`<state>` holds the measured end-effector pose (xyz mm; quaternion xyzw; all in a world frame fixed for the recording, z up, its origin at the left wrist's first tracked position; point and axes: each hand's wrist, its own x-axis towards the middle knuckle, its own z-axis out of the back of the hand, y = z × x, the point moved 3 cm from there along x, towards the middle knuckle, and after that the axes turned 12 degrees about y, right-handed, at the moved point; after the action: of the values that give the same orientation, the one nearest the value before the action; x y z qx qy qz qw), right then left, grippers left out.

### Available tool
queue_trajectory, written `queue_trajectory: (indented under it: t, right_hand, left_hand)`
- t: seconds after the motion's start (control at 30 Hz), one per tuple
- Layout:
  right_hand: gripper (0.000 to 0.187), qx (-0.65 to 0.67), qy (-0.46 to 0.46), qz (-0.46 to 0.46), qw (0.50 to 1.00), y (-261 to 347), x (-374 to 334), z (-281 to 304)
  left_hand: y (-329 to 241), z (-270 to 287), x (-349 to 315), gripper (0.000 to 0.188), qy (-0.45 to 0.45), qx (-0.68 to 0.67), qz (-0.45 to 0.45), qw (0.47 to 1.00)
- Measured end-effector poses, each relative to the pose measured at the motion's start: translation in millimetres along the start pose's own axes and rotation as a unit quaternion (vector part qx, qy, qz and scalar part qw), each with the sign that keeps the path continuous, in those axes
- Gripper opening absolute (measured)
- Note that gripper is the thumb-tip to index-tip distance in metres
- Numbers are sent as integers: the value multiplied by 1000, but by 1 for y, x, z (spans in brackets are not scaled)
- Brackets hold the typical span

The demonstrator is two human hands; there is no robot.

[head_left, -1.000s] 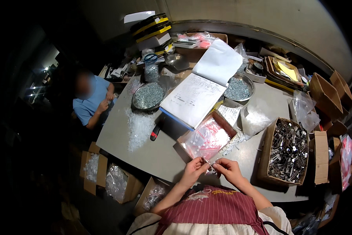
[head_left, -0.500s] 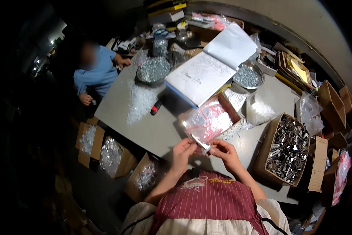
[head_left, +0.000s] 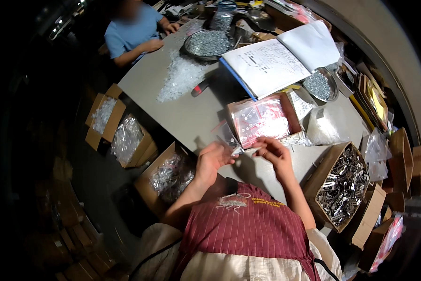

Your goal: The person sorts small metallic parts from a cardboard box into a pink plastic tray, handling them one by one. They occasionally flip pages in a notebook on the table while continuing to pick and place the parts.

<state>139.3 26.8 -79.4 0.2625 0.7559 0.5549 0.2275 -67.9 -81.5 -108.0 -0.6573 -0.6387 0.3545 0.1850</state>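
My left hand (head_left: 211, 160) is closed on a small clear plastic bag (head_left: 225, 133) with a red strip. A small, shiny piece shows at its fingertips, too blurred to name. My right hand (head_left: 276, 154) is a short way to the right, fingers bent and apart, with nothing plainly held. Just beyond both hands stands an open cardboard box (head_left: 292, 112) of clear, red-edged bags with small parts inside.
An open notebook (head_left: 271, 65) lies beyond the box. Metal pans (head_left: 187, 50) of small parts, a heap of clear pieces (head_left: 182, 77) and a red-and-black tool (head_left: 200, 88) share the table. A carton of metal clips (head_left: 344, 182) stands at right. A person in blue (head_left: 133, 35) sits far left.
My hands have drawn apart, and the right one has come off the bag. The small bag has moved left of the box. The view has shifted, and the person's hands have come closer together.
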Motion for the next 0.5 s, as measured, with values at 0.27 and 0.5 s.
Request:
queue_trajectory:
  t: [0.27, 0.5]
  right_hand:
    - [37, -507, -92, 34, 857, -2, 68, 60]
    - [31, -642, -44, -21, 765, -55, 99, 96]
  left_hand:
    - [6, 155, -69, 24, -226, 431, -116, 866]
    - [6, 166, -110, 14, -199, 709, 108, 668]
